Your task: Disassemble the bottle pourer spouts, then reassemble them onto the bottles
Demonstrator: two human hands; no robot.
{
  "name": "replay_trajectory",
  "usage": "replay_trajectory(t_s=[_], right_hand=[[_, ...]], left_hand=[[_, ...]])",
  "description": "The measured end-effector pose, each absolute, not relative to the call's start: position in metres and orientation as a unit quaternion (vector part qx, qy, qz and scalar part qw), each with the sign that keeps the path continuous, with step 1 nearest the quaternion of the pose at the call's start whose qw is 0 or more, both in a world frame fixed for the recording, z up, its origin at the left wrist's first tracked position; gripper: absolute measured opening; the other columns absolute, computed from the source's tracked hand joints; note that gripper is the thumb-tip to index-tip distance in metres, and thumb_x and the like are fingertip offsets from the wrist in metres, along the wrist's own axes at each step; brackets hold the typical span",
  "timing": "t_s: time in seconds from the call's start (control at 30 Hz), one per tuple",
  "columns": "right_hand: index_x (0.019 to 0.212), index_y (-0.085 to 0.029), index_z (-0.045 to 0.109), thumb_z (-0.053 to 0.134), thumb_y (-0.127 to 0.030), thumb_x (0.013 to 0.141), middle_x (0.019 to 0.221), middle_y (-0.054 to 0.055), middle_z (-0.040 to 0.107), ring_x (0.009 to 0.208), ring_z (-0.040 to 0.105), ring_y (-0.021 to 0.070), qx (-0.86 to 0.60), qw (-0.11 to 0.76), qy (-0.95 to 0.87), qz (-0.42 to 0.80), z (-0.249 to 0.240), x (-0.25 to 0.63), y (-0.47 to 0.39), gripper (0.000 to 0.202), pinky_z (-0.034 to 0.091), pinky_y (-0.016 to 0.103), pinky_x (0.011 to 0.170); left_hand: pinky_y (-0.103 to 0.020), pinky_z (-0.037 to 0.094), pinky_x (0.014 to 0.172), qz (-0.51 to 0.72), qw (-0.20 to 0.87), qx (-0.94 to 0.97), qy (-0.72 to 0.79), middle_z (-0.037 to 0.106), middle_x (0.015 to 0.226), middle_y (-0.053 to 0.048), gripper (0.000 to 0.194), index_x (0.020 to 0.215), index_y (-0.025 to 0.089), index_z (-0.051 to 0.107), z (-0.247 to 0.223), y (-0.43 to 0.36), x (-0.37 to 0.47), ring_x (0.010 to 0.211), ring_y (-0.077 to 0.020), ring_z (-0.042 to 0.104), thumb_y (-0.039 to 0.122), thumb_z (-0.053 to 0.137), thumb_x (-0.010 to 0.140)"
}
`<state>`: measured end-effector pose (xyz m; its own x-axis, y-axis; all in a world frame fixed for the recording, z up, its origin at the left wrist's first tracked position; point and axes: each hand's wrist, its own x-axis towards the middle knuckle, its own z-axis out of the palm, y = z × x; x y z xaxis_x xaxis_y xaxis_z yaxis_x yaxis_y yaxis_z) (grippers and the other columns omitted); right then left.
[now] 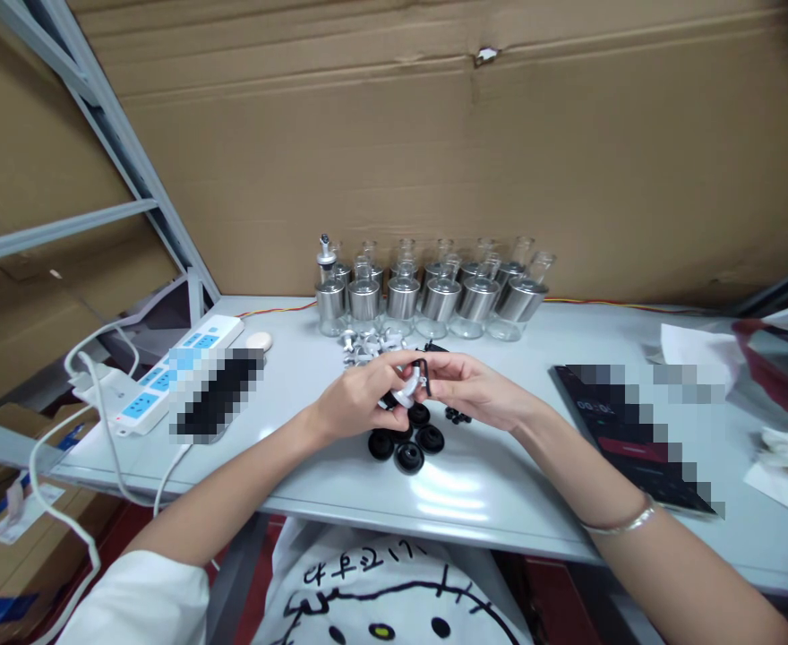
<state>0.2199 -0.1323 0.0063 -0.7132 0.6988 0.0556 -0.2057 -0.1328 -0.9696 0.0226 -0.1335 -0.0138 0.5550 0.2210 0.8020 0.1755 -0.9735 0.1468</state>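
My left hand (357,394) pinches a silver pourer cap (406,391) above the middle of the table. With thumb and fingers closed, my right hand (478,390) grips a small black clip (424,369) against that cap's right side. Several round black stoppers (409,458) lie just below the hands. A little cluster of small black parts (458,415) is under my right hand. Behind my fingers sit loose silver pourer caps (367,344) and more black clips (434,347), partly hidden. Glass bottles with steel sleeves (403,298) stand in rows at the back; the front-left one carries a pourer top (326,254).
On the left are a white power strip (179,372) with cables, a dark phone (223,394) and a white round object (259,341). A tablet (636,439) lies at the right, with crumpled paper (787,466) beyond. Cardboard (400,134) walls the back.
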Motion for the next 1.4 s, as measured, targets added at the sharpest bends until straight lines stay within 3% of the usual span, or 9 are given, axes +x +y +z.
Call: replay_trajectory(t_s=[0.6, 0.97, 1.4], right_hand=[[0.104, -0.021, 0.064, 0.063, -0.030, 0.082, 0.081, 0.000, 0.059, 0.077, 0.055, 0.0106, -0.188, 0.341, -0.646, 0.656, 0.0030, 0.2174, -0.1354, 0.024, 0.045, 0.026, 0.075], [0.107, -0.021, 0.061, 0.061, -0.028, 0.083, 0.084, 0.000, 0.058, 0.079, 0.054, 0.0115, -0.179, 0.341, -0.651, 0.654, -0.0012, 0.2172, -0.1343, 0.025, 0.045, 0.027, 0.077], [0.106, -0.020, 0.061, 0.060, -0.028, 0.084, 0.086, 0.000, 0.061, 0.078, 0.056, 0.0116, -0.218, 0.340, -0.674, 0.618, 0.0041, 0.2156, -0.1355, 0.024, 0.045, 0.028, 0.078]], left_hand=[[-0.028, 0.058, 0.071, 0.436, -0.030, 0.891, 0.121, 0.061, 0.114, -0.018, 0.022, 0.084, 0.018, 0.039, -0.0114, -0.1316, 0.0187, 0.093, -0.0173, 0.065, 0.010, 0.056, 0.075], [-0.026, 0.058, 0.070, 0.422, -0.042, 0.898, 0.119, 0.060, 0.119, -0.016, 0.015, 0.083, 0.019, 0.039, -0.0098, -0.1323, 0.0179, 0.092, -0.0161, 0.065, 0.015, 0.053, 0.079], [-0.030, 0.058, 0.073, 0.434, -0.018, 0.891, 0.132, 0.058, 0.118, -0.017, 0.021, 0.083, 0.020, 0.037, -0.0149, -0.1319, 0.0199, 0.097, -0.0180, 0.063, 0.009, 0.053, 0.075]])
